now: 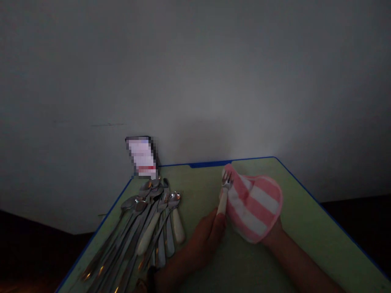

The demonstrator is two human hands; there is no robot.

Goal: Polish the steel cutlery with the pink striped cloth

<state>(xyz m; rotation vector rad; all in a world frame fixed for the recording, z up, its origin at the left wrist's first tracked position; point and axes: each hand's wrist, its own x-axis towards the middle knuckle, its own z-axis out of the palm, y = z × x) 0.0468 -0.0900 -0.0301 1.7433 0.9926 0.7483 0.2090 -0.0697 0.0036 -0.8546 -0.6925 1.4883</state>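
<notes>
My left hand [209, 232] is closed round the white handle of a fork [226, 183], tines pointing up and away from me. A pink and white striped cloth [256, 203] lies against the fork's right side. My right hand [274, 232] is mostly covered by this cloth and holds it beside the fork; its fingers are hidden. Left of my left hand, a pile of cutlery [146, 219] rests on the table, mostly long metal spoons, with some white handles among them.
A phone [142, 156] with a lit, blurred screen leans against the grey wall [195, 81] behind the cutlery. The pale green table [195, 179] has a blue edge and stands against the wall. The light is dim.
</notes>
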